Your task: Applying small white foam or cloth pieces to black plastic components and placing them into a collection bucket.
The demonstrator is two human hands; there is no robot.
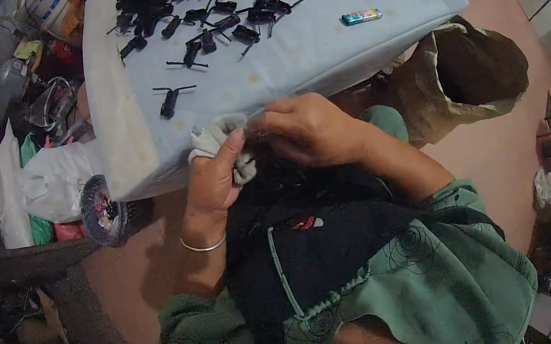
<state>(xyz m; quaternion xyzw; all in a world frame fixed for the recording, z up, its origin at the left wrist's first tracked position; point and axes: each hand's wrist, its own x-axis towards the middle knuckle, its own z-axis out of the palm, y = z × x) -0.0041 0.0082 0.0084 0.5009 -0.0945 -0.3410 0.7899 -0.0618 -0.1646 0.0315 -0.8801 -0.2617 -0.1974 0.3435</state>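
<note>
Left hand (217,171) held pale cloth (213,139) just off the bench's (323,62) near edge, left of middle.
Cloth bunched, long axis unclear; nearest black part (169,104) pointed its body toward that edge, prongs at far end. Fingertip contact hidden. Left grip closed on cloth, thumb on top; right hand (316,129) curled, its opening and contents could not be told.

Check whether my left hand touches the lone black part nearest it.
Apart: the head view shows pale table cover between the lone black part and the left hand below it in the picture.
</note>
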